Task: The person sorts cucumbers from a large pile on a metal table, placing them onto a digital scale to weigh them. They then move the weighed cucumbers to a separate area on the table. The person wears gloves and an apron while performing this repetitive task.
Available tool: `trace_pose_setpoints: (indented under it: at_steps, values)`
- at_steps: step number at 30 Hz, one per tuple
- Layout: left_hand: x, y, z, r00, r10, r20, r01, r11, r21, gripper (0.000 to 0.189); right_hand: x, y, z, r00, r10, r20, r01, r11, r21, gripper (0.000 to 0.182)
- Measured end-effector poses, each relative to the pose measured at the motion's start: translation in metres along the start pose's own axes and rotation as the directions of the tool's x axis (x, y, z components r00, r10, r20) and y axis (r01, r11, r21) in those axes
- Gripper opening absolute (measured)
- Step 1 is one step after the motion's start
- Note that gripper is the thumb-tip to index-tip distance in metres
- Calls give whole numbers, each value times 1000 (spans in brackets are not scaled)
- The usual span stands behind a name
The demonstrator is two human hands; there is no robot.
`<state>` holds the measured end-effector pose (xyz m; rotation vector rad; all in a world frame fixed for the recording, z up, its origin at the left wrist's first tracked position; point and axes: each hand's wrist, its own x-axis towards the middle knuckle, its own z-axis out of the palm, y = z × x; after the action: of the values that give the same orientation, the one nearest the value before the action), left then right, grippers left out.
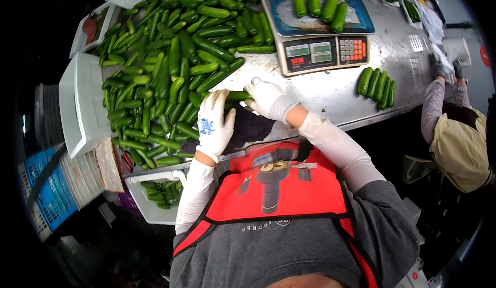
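A green cucumber [237, 96] lies crosswise between my hands, above a dark cloth [254, 127] on the metal table. My gloved left hand [216, 121] has its fingers on the cucumber's left end. The right end is gripped in my gloved right hand [267, 96]. A large heap of cucumbers [166, 71] spreads to the left of and beyond my hands. On the blue tray of a digital scale [285, 7] rest several cucumbers [329, 7]. To the right of the scale, several more cucumbers [376, 87] lie side by side.
White foam boxes [73, 102] stand along the heap's left side; another, holding cucumbers [162, 195], is below the table edge. Red-handled scissors [127, 160] lie near that edge. At the far right a co-worker's gloved hands [445, 67] handle white material near packed trays [411, 11].
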<state>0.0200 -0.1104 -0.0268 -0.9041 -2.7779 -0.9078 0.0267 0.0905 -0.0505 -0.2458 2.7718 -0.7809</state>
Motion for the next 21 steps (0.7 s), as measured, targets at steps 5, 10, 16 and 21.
trace_pose_setpoints:
  at_steps: [5,10,16,21]
  values:
    - [24,22,26,935,51,352,47,963,-264,49,-54,18,-55,995,-69,-72,91,922,376,40]
    - [37,61,45,925,-27,378,233,828,-510,41,-85,37,-81,984,177,-26,-51,420,906,42]
    - [59,81,44,957,-28,287,190,812,-552,41,-93,45,-102,983,182,-35,1,182,983,37]
    - [70,80,39,981,29,190,66,877,-476,42,-86,47,-115,991,107,-79,49,258,965,31]
